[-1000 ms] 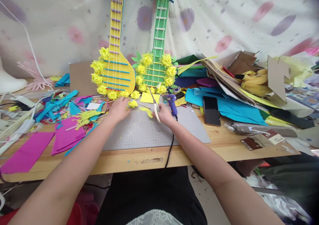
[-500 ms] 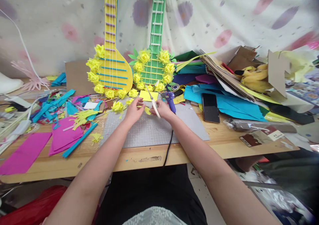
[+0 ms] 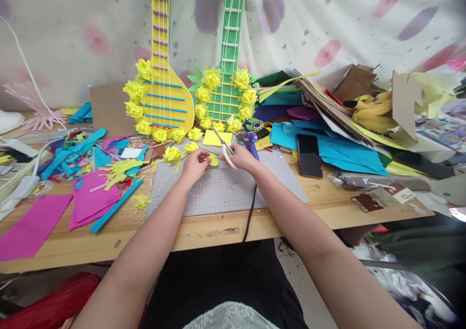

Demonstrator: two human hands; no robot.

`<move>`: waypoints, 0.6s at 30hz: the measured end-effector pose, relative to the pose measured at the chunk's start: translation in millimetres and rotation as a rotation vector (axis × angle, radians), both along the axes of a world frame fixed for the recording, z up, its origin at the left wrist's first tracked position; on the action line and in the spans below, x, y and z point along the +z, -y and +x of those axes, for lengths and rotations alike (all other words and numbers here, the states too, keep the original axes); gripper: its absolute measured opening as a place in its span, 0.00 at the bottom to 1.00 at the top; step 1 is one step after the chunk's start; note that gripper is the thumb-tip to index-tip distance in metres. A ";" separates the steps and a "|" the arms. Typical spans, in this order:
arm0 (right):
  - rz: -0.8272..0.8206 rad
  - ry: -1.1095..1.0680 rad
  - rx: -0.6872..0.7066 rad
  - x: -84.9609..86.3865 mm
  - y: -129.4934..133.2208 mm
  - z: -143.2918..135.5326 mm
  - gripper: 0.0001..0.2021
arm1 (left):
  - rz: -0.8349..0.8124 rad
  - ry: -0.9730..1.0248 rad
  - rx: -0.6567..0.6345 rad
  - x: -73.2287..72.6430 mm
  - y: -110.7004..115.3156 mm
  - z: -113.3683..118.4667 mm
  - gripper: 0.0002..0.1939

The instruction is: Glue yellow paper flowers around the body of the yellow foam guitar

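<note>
Over the grey cutting mat (image 3: 233, 188), my left hand (image 3: 195, 165) pinches a small piece of yellow paper (image 3: 213, 160). My right hand (image 3: 241, 156) is wrapped round a pair of scissors (image 3: 229, 157) with white handles; the blades point up and away, toward a yellow paper sheet (image 3: 214, 138). A purple glue gun (image 3: 251, 144) lies just beyond my right hand. Yellow paper flowers (image 3: 173, 154) sit on the mat near my left hand. Behind stand a yellow paper guitar (image 3: 169, 101) and a green one (image 3: 223, 101), both edged with yellow flowers.
Blue and magenta paper scraps (image 3: 94, 193) cover the table's left side. On the right lie a black phone (image 3: 309, 155), blue paper sheets (image 3: 338, 149) and stacked cardboard (image 3: 327, 101). The glue gun's black cord (image 3: 250, 212) hangs over the front edge.
The yellow paper piece now shows rounded beside my left fingertips, and the scissors have tilted a little. My hands stay close together over the mat. The whole view has shifted slightly.
</note>
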State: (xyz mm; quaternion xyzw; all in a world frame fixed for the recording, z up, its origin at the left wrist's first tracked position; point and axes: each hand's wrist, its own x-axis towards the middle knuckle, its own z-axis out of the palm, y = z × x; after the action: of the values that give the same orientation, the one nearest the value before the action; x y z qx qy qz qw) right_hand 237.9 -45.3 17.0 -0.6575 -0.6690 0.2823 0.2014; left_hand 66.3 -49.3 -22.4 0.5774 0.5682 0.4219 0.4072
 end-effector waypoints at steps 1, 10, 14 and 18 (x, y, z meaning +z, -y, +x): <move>0.036 0.050 -0.005 1.2 2.7 0.8 0.15 | 0.023 -0.055 0.014 0.0 0.6 -1.1 0.05; 0.220 0.037 -0.030 53.2 19.8 14.9 0.16 | 0.138 -0.429 0.091 2.8 3.7 -3.8 0.08; 0.158 0.325 -0.051 48.3 12.1 8.2 0.18 | 0.128 -0.493 0.101 2.4 4.1 -3.3 0.09; 0.143 0.432 -0.053 14.2 -0.8 -2.6 0.14 | 0.143 -0.493 0.095 3.5 6.3 -4.2 0.09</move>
State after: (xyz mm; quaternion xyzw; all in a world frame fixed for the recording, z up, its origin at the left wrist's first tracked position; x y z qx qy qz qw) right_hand 235.2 -44.6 31.2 -0.7040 -0.6973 0.0814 0.1071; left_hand 62.1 -55.6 -18.9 0.6627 0.6455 0.3263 0.1942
